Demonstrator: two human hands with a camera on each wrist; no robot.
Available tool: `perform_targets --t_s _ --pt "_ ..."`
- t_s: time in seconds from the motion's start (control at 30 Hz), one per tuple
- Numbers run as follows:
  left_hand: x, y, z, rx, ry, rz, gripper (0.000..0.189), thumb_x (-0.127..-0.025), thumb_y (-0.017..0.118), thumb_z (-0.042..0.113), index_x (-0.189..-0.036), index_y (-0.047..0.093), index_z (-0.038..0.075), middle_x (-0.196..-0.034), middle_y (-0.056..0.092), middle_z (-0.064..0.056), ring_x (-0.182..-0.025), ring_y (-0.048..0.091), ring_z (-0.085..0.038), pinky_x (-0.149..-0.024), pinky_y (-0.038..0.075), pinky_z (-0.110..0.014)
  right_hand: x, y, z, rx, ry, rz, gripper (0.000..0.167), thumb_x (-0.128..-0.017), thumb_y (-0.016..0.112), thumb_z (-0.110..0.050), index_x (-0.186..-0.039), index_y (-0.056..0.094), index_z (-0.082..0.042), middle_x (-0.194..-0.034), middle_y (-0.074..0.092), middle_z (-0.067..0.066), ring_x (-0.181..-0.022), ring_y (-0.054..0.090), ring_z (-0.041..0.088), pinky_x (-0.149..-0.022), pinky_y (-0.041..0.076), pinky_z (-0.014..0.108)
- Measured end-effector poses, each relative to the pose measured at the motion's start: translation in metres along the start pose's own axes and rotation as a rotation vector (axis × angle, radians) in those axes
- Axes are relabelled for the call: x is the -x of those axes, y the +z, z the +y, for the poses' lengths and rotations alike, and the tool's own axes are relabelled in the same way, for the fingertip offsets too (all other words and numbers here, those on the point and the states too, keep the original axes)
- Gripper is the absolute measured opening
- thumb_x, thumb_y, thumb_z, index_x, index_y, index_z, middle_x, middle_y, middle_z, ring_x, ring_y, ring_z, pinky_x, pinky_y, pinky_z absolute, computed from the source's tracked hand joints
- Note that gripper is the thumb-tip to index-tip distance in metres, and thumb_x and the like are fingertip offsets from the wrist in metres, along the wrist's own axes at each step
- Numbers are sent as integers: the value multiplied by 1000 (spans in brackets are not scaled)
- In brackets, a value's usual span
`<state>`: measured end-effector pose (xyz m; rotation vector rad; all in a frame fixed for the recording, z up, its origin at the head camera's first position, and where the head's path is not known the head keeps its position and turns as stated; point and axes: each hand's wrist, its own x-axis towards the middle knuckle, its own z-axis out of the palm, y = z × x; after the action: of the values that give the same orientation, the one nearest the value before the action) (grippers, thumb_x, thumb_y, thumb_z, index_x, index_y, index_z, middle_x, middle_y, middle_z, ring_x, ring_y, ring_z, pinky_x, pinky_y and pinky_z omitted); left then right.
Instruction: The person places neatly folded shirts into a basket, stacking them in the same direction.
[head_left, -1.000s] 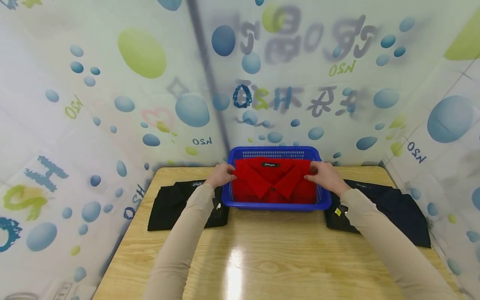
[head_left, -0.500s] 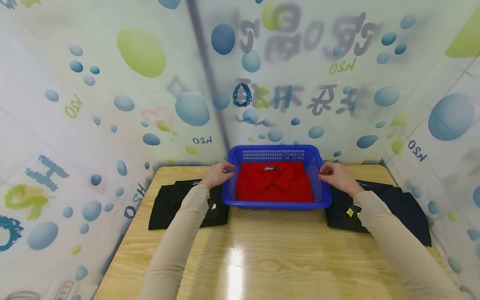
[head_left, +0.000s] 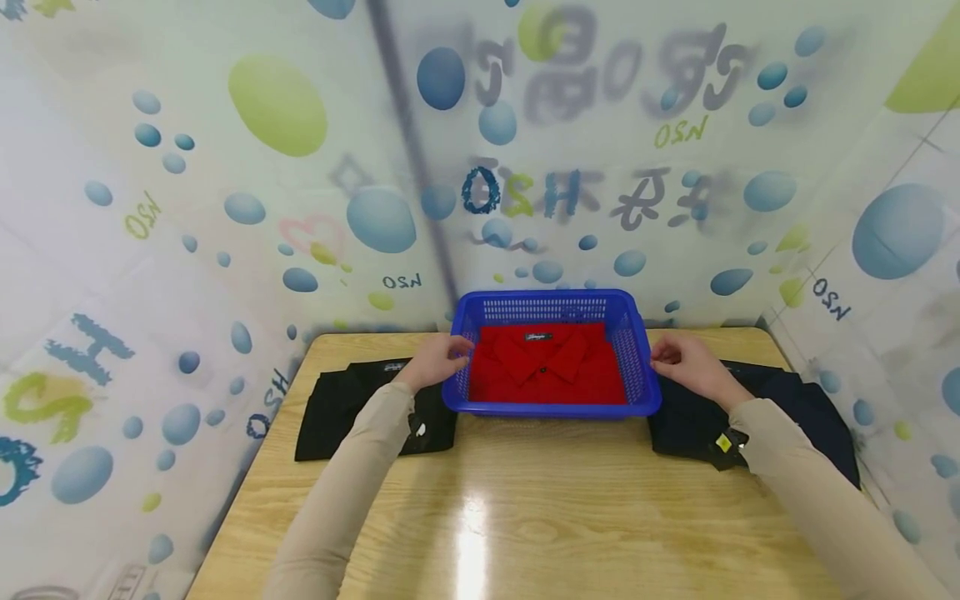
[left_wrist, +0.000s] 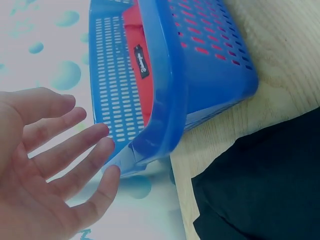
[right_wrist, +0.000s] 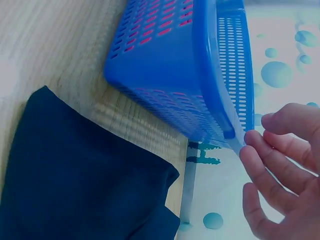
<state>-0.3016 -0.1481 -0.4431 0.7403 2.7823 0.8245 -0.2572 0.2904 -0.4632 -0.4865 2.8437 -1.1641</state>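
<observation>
A folded red collared shirt (head_left: 547, 375) lies inside the blue plastic basket (head_left: 555, 411), its collar and dark neck label facing up. My left hand (head_left: 437, 360) is at the basket's left rim; in the left wrist view its fingers are spread and relaxed, holding nothing. At the right rim is my right hand (head_left: 692, 363), with loosely bent fingers close to the basket edge in the right wrist view and nothing in them. A folded black shirt (head_left: 337, 417) lies under the left forearm. A folded dark navy shirt (head_left: 802, 425) lies beneath the right forearm.
The wooden table (head_left: 540, 508) carries the basket near its back edge, against a patterned curtain wall (head_left: 330, 192). Similar sheets stand close along the left and right sides. A bright reflection shows on the tabletop in front of the basket.
Both hands have let go of the red shirt, which now lies lower in the basket. They have moved outward to the basket's left and right rims.
</observation>
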Motion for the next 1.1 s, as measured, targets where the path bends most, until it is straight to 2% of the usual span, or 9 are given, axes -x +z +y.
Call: perform_targets --t_s 0.17,0.4,0.53,0.7,0.87,1.1 --pt "7 1 5 3 22 14 29 -92 60 4 -119 63 -5 -114 65 -19 -102 62 -31 -89 50 -42 11 0 -2 -6 -28 4 19 -89 65 0 -105 59 8 -96 65 16 -88 62 32 -82 51 50" --pt "17 8 22 49 101 -7 25 -92 59 3 -116 64 -2 -108 67 -14 -93 64 -25 -81 53 -34 29 1 -2 25 -64 22 17 -87 67 1 -102 61 6 -92 66 12 -84 63 27 -76 54 42" --pt "23 14 33 77 139 -19 23 -92 60 3 -115 65 -1 -106 68 -11 -89 63 -21 -75 53 -28 41 3 0 62 -46 27 14 -87 67 -1 -100 62 3 -90 67 7 -84 64 24 -74 54 37" --pt "30 21 47 101 204 -48 22 -93 59 3 -113 66 -1 -105 68 -10 -92 64 -20 -79 53 -28 54 4 4 71 -39 22 14 -88 68 -3 -100 62 2 -89 67 5 -83 64 23 -73 53 37" --pt "35 27 59 116 215 -86 20 -94 60 4 -113 66 1 -102 69 -8 -89 64 -18 -77 52 -26 69 3 14 96 -8 26 14 -87 69 -4 -99 63 1 -89 67 2 -81 63 21 -71 53 33" --pt "38 47 68 120 321 -133 20 -92 60 2 -110 66 -3 -100 69 -12 -90 66 -20 -80 54 -35 92 -2 35 101 61 59 14 -88 68 -5 -100 63 1 -90 67 5 -81 63 22 -68 52 29"
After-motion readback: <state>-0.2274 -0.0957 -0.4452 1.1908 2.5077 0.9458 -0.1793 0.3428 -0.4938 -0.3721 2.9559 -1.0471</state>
